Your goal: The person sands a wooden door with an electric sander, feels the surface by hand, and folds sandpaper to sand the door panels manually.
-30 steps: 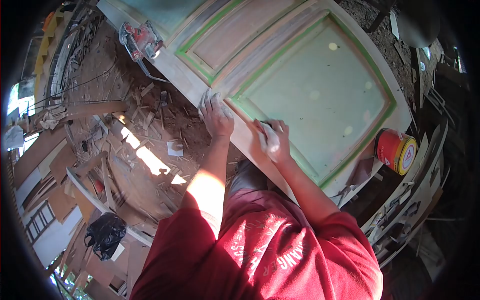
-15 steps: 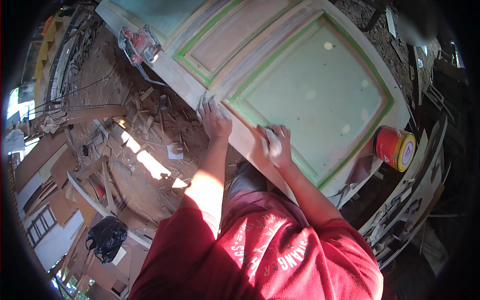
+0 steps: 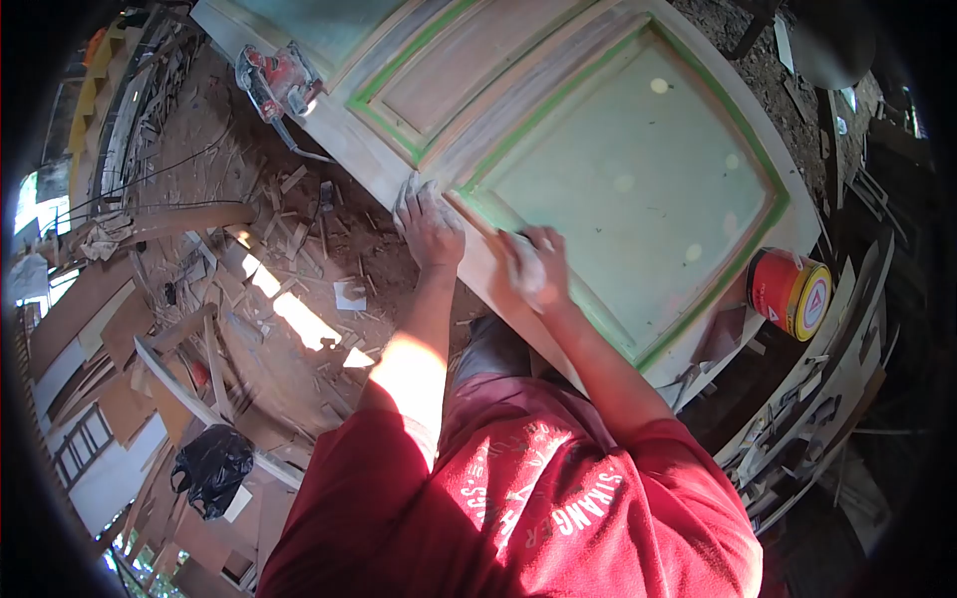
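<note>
A large wooden door (image 3: 477, 261) lies under my hands, with pale green panels, bright green borders and bare wood rails. My left hand (image 3: 431, 224) rests on its near edge, fingers stretched out and coated in pale dust. To the right of it, my right hand (image 3: 538, 267) is closed and pressed on the near rail, beside the green border of the large panel. A thin brownish piece that looks like sandpaper shows at its fingertips; the rest is hidden under the hand.
A red power sander (image 3: 279, 82) sits at the door's left edge. On the right edge lies a red and yellow can (image 3: 790, 294). Wood scraps cover the ground on the left, near a black plastic bag (image 3: 212, 471). Boards (image 3: 797, 429) are stacked at the right.
My right hand has slid a short way up and left along the rail, closer to my left hand. The left hand stays at about the same spot.
</note>
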`<state>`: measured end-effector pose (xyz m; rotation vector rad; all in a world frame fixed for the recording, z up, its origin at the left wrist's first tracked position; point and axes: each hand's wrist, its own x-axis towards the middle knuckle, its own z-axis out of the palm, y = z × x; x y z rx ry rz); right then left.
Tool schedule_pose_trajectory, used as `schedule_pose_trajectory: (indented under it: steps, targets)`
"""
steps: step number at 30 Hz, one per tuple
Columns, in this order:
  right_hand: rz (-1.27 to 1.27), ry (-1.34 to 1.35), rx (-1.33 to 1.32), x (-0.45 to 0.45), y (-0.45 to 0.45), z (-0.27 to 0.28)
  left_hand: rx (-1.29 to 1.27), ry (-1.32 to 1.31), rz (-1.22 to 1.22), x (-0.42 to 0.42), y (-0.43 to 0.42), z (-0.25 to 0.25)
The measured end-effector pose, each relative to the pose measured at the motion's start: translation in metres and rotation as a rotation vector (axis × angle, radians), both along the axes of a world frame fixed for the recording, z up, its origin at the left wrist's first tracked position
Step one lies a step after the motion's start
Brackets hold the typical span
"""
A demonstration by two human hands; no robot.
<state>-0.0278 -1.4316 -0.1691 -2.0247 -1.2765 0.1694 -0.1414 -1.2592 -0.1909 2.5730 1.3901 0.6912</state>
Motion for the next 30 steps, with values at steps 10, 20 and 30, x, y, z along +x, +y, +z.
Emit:
schedule_pose_trajectory:
  steps: [10,20,30]
  targets:
    - [0.016,0.048,0.041,0.004,-0.008,-0.006,0.007,-0.014,0.000,0.000,0.000,-0.004]
    - [0.003,0.023,0.024,-0.004,0.058,0.000,0.029,-0.027,-0.015,0.002,0.000,0.001]
    - [-0.034,-0.071,-0.034,-0.019,0.055,-0.005,0.008,-0.012,0.011,-0.001,-0.002,-0.003]
